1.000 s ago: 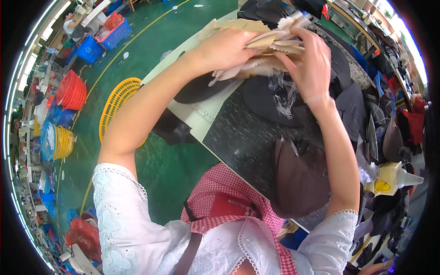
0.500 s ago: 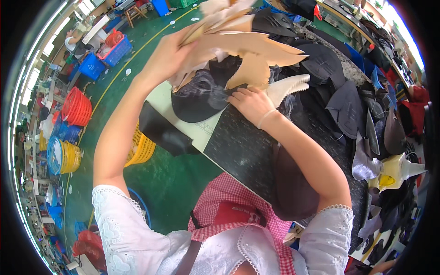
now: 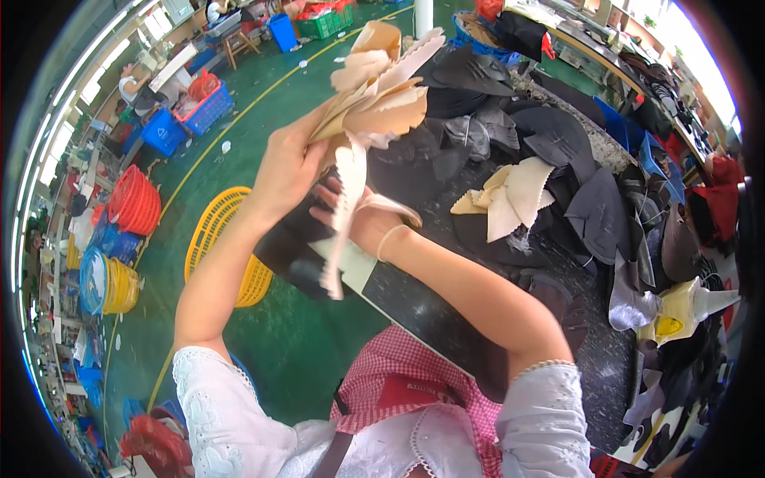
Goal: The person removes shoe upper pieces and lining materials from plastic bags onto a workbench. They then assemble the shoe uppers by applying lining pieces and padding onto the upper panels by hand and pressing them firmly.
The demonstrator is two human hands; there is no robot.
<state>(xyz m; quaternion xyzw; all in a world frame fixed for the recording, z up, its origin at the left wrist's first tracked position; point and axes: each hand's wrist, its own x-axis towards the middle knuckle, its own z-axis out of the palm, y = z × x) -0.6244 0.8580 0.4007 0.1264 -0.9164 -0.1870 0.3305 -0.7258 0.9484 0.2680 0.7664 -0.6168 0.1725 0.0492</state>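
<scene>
My left hand (image 3: 293, 163) is closed round a fanned bunch of beige cut pieces (image 3: 382, 103), held up over the corner of the work table. Some pieces have zigzag edges; I cannot tell whether they are leather or card. One pale strip (image 3: 347, 215) dangles from the bunch, in front of my right hand (image 3: 362, 223). That hand is just below the bunch, fingers stretched and apart. Another curved beige piece lies against it, with no visible grip on it. To the right, several loose beige pieces (image 3: 510, 197) rest on dark cut pieces (image 3: 594, 191).
Dark cut pieces cover much of the speckled black table top (image 3: 430, 307). A yellow-and-white bottle (image 3: 677, 312) lies at the right. Beyond the table's left edge, a yellow basket (image 3: 209, 239) stands on the green floor. Red baskets (image 3: 134, 201) and blue bins (image 3: 163, 131) are farther left.
The bunch in my left hand has swung up and left, off the black pieces. My right hand has moved left and down beneath it. Loose beige pieces now lie on the dark pile.
</scene>
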